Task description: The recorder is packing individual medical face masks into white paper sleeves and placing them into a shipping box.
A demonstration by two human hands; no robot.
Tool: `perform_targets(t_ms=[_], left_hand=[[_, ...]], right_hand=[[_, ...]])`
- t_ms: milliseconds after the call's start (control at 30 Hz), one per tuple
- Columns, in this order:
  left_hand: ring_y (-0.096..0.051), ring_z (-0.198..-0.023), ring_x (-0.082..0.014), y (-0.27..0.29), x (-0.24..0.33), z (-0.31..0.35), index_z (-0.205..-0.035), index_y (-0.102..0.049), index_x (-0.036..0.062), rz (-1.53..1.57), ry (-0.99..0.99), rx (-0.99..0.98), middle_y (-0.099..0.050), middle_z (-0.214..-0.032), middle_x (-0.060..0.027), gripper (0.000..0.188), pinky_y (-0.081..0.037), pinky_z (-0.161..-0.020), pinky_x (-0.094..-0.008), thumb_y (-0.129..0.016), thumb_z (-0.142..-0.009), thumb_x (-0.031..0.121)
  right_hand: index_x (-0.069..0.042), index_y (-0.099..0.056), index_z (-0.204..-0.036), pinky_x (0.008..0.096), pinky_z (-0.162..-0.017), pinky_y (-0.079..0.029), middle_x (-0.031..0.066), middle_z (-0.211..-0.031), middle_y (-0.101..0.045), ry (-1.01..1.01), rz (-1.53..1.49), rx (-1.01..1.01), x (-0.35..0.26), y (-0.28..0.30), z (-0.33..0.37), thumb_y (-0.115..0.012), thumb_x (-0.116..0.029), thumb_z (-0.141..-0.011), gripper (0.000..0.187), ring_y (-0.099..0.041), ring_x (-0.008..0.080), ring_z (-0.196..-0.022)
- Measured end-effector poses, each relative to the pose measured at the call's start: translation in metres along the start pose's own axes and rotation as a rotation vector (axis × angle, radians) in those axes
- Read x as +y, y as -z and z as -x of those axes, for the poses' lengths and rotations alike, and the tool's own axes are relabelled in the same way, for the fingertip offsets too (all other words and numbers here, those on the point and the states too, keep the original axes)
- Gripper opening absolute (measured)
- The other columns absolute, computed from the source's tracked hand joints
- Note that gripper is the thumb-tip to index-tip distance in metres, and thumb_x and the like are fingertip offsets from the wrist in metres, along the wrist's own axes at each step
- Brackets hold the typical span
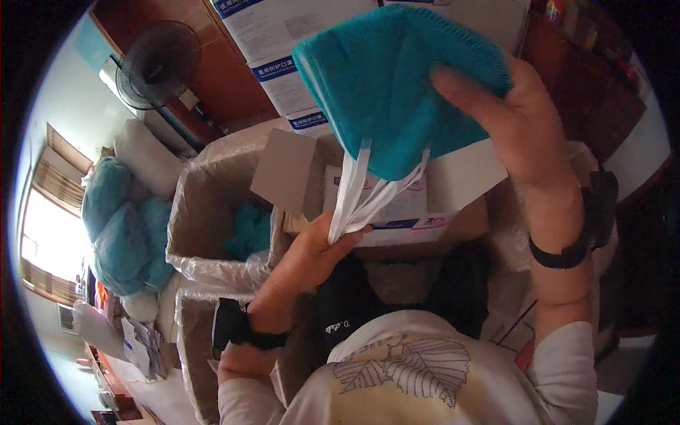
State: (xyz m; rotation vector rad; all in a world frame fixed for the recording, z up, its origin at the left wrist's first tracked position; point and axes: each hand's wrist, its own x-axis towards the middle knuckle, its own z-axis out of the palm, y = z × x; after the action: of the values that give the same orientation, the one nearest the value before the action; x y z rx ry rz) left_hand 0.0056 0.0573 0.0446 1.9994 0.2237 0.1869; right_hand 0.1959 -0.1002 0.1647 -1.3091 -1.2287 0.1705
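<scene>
A teal folded face mask [382,85] is held up in front of me, high in the head view. My right hand [520,120] grips its right edge, with the thumb lying across the near face. White straps [350,188] hang from the mask's lower edge. Their gathered ends are pinched in my left hand [319,248], lower and to the left. Behind the straps stands an open cardboard box [287,170] with its flaps spread. White printed packs [407,198] lie inside it, partly hidden by the mask and straps.
Left of the box, a plastic-lined bin [202,212] holds teal masks [251,227]. A second lined bin [195,340] stands nearer. Stuffed teal bags [120,234] pile up at the left. White cartons [273,42] are stacked behind, and a black fan [159,64] stands at the far left.
</scene>
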Motion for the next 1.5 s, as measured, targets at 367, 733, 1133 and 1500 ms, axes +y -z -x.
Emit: perform_targets(t_ms=[367,733,1133,1500], left_hand=[[-0.05,-0.095,-0.0142,-0.011,0.01,-0.032,-0.113,-0.051,0.0026,0.309,-0.021,-0.291,-0.056,-0.103,-0.005,0.039,-0.04,-0.085,-0.0282,-0.064,-0.081,0.02],[-0.05,-0.099,-0.0169,-0.025,0.011,-0.044,-0.114,-0.05,0.0017,0.382,-0.172,-0.537,-0.055,-0.106,-0.0068,0.045,-0.04,-0.086,-0.0323,-0.067,-0.078,0.023],[-0.052,-0.081,-0.0151,-0.052,-0.014,-0.005,-0.087,-0.054,0.0023,0.348,0.003,-0.253,-0.056,-0.094,-0.01,0.023,-0.044,-0.073,-0.0302,-0.042,-0.093,0.021],[-0.055,-0.091,-0.0239,0.006,0.102,0.092,-0.106,-0.049,-0.006,0.985,0.058,-0.23,-0.046,-0.116,-0.019,0.043,-0.046,-0.075,-0.0318,-0.061,-0.081,0.027]], right_hand=[[-0.001,-0.059,-0.106,0.0214,-0.076,-0.046,0.0015,-0.093,-0.062,0.102,0.017,-0.104,-0.025,-0.003,-0.016,-0.059,-0.01,-0.083,0.025,-0.057,0.0071,-0.084],[-0.001,-0.059,-0.105,0.0218,-0.072,-0.048,0.0012,-0.09,-0.063,0.072,-0.022,-0.162,-0.024,-0.012,-0.015,-0.06,-0.014,-0.083,0.025,-0.058,0.0079,-0.081],[-0.001,-0.062,-0.093,0.0253,-0.063,-0.047,0.0018,-0.079,-0.063,0.146,0.319,0.042,0.012,0.012,-0.025,-0.059,-0.025,-0.083,0.026,-0.058,0.0097,-0.068],[-0.001,-0.062,-0.091,0.0278,-0.065,-0.047,0.0065,-0.078,-0.063,-0.474,-0.171,-0.26,0.066,-0.05,0.005,-0.062,-0.038,-0.078,0.039,-0.057,0.0141,-0.066]])
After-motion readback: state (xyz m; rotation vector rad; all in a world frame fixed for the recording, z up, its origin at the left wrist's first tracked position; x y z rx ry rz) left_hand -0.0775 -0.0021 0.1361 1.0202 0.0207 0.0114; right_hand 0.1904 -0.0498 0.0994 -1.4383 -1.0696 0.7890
